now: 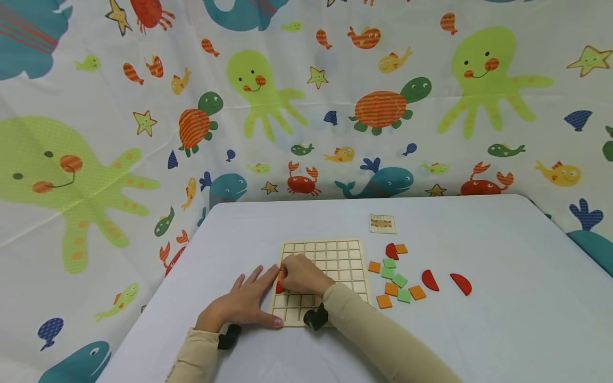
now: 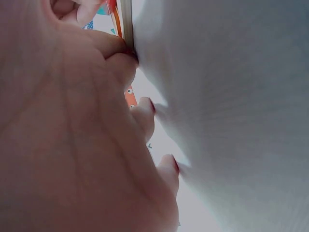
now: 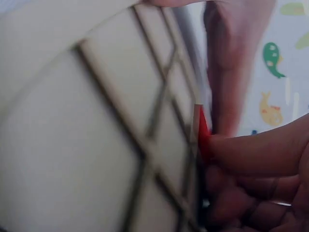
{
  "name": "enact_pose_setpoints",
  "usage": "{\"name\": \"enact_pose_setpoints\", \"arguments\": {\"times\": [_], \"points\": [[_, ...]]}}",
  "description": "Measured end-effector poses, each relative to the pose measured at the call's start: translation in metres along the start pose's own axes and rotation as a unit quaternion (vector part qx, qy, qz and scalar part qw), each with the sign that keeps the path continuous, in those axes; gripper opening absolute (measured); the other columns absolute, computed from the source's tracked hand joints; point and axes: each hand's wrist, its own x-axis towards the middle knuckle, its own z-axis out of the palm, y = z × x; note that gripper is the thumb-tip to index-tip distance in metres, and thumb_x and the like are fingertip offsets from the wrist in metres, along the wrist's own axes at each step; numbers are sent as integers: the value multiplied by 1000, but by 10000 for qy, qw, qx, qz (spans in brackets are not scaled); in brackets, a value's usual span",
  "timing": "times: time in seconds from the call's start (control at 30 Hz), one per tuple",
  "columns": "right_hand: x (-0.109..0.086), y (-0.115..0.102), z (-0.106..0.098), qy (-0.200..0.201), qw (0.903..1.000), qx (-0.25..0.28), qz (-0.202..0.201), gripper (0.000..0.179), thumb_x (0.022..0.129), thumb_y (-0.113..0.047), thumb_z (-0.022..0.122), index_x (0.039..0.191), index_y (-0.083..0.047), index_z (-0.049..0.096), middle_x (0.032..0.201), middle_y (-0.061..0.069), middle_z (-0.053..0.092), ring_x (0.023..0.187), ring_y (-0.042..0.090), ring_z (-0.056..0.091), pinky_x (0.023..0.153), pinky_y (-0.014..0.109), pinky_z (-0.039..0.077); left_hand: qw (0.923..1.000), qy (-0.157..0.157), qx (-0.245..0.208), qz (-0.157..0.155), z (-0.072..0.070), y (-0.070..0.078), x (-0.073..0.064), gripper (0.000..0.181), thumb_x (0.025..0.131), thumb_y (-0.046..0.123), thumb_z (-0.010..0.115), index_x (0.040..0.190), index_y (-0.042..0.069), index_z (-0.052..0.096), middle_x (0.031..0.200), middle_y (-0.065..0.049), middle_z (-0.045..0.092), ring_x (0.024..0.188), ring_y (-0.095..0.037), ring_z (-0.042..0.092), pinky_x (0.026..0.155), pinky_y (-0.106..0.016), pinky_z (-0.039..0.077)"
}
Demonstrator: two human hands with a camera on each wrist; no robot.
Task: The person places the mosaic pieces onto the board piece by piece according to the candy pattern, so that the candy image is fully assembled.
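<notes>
On the white table lies a square wooden grid board (image 1: 342, 266). My left hand (image 1: 244, 304) rests at its left side with the fingers spread, the index fingertip by the left edge and the thumb at the near corner. Over the board's left columns, my right hand (image 1: 301, 274) has its fingers curled, and its thumb tip meets a red piece (image 3: 203, 135) lying on the grid. In the head view this red piece shows only partly below the hand, with an orange piece (image 1: 280, 275) just beyond it. The left wrist view shows the palm and fingertips against the table.
Right of the board lie loose orange squares (image 1: 417, 292), green squares (image 1: 399, 280) and red half-rounds (image 1: 430, 280). A small pattern card (image 1: 382, 224) lies behind them. A curtain (image 1: 287, 154) printed with sea animals hangs behind the table.
</notes>
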Motion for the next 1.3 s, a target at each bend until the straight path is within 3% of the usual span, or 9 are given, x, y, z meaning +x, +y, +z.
{"name": "enact_pose_setpoints", "arguments": {"times": [0.23,0.37,0.6,0.83,1.1,1.3], "points": [[1,2,3,103,9999,-45,-131,13,79,5,69,74,-7,66,66,-6,55,58,7,48,53,20,39,10000,-7,-3,-30,0,0,1,128,76,57,93,172,11,22,176,-12,23,163,-43,6,123,-73,-1],[0,1,1,141,9998,-60,-110,20,80,5,69,70,-11,64,65,-8,54,58,6,48,54,21,41,10000,-13,-5,-35,0,0,0,128,76,57,93,172,11,22,176,-12,23,163,-43,6,123,-73,-1],[-8,0,-7,157,9985,515,-83,20,81,5,73,70,-9,65,68,-4,58,61,8,50,55,20,40,10000,-25,-12,-51,0,2,-1,128,76,56,93,172,10,22,176,-13,24,163,-43,6,124,-73,-2],[-15,8,-16,-61,9971,752,-67,15,92,-3,77,81,-11,72,78,-6,63,72,8,56,64,22,47,9999,-5,69,-85,1,2,1,128,75,58,92,172,10,23,176,-12,24,163,-43,6,123,-74,-2],[-32,27,-52,-85,9942,1013,-354,5,100,-9,75,97,-10,78,88,-6,70,81,12,61,76,29,55,9999,26,24,-163,1,3,1,129,73,58,93,172,11,24,176,-12,24,163,-42,7,125,-71,-2],[-46,52,-90,89,9944,1048,-66,15,101,-10,73,111,0,78,98,-1,74,89,17,65,84,34,58,9997,34,-5,-230,2,4,0,129,73,57,93,171,11,25,176,-13,25,163,-42,8,125,-71,0]]}}
